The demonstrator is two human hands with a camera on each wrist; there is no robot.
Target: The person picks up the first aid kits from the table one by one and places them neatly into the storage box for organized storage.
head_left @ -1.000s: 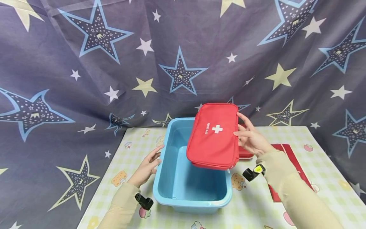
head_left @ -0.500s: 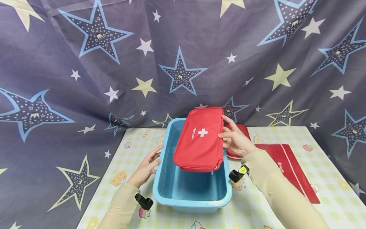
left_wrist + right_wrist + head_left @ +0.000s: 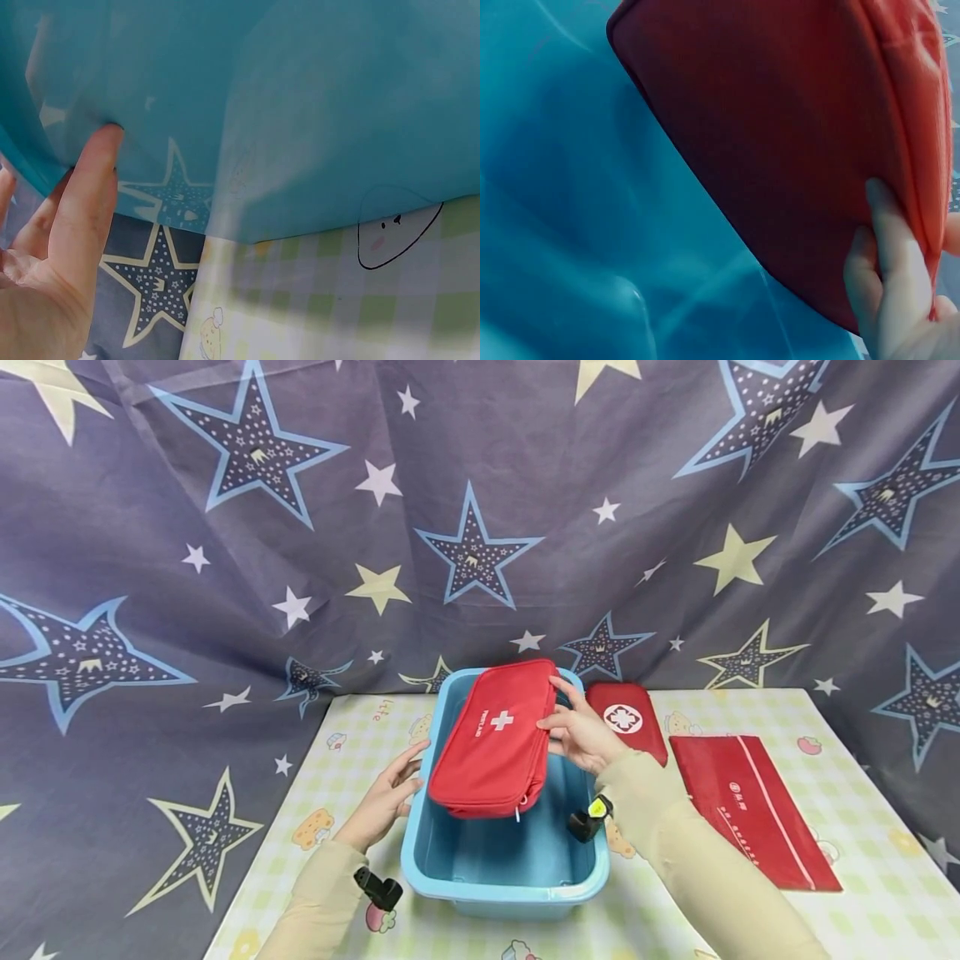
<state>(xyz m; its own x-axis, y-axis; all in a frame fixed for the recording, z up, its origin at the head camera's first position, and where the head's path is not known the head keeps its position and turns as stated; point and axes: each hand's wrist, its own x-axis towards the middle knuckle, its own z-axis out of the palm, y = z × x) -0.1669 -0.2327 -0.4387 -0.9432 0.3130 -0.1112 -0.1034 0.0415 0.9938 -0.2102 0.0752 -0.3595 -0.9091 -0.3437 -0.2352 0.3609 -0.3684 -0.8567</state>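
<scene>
A red first aid pouch (image 3: 491, 743) with a white cross tilts over the blue plastic bin (image 3: 506, 893), its left edge low by the bin's left wall. My right hand (image 3: 585, 731) grips the pouch by its right edge; in the right wrist view, fingers (image 3: 896, 255) lie along the underside of the pouch (image 3: 780, 150), with the blue bin interior (image 3: 577, 210) below. With its fingers fairly straight, my left hand (image 3: 386, 797) touches the bin's left side. The left wrist view shows those fingertips (image 3: 97, 150) against the outer wall of the bin (image 3: 315, 112).
Right of the bin lies a red case (image 3: 630, 714) with a white round emblem. Farther right is a flat red folder (image 3: 750, 810) with a white stripe. A checked cloth (image 3: 847, 777) covers the table, and a star-patterned curtain (image 3: 637, 527) hangs behind.
My right hand has carried the first aid pouch left and lower, from the bin's right side to over its left half, uncovering the red case and folder. The left hand stays put.
</scene>
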